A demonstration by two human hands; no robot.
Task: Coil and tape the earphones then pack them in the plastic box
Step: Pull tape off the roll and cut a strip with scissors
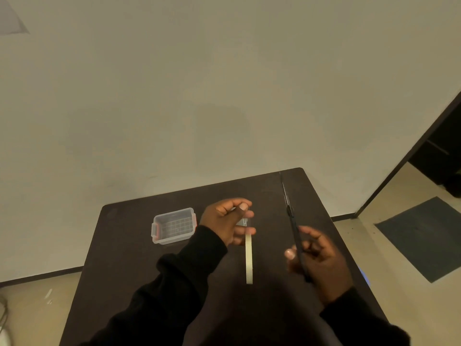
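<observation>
Where pale wall meets floor, a dark table (139,270) holds a plastic box (173,226).

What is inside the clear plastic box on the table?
The plastic box looks empty: only its gridded bottom shows through. No earphones lie inside, and no lid covers it.

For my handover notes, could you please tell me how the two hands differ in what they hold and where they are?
The left hand is raised beside the plastic box and pinches the tape roll, seen edge-on and hanging below it; the right hand is nearer the camera and grips long dark scissors pointing away. The left looks sharp, the right blurred. Both hover over the dark table in black sleeves.
</observation>
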